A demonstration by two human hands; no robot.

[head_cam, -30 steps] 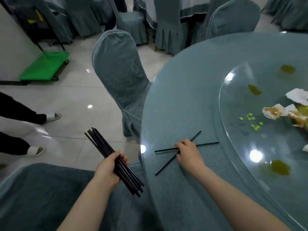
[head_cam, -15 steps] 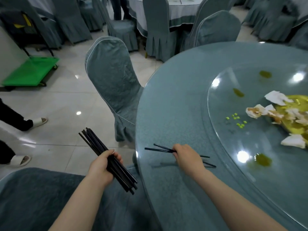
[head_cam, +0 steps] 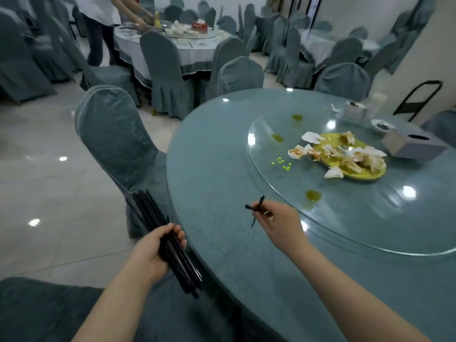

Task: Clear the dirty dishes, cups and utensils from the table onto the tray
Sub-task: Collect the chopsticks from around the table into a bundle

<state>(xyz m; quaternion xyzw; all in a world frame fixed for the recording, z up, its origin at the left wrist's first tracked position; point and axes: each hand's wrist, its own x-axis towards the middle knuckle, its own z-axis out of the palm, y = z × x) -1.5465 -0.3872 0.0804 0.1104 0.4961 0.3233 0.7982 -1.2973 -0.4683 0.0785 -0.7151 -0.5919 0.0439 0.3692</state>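
A pair of black chopsticks [head_cam: 256, 210] is being held above the near edge of a round blue-grey table [head_cam: 222, 174], lifted clear of its surface, their ends crossing and sticking out to the left of the fist. The right hand [head_cam: 281, 224] is gripping them with its fingers curled round them. To the left, off the table's edge, the left hand [head_cam: 155, 253] is clutching a thick bundle of black chopsticks [head_cam: 167, 243], fingers wrapped around its middle, the sticks slanting from upper left to lower right. Farther across the table, a glass turntable [head_cam: 345, 218] is carrying crumpled napkins [head_cam: 335, 154] lying in a yellow-green spill, with a few small green bits nearby. A grey tissue box [head_cam: 414, 146] is sitting beyond the turntable on the right. A covered chair [head_cam: 116, 137] is standing just beside the table on the left.
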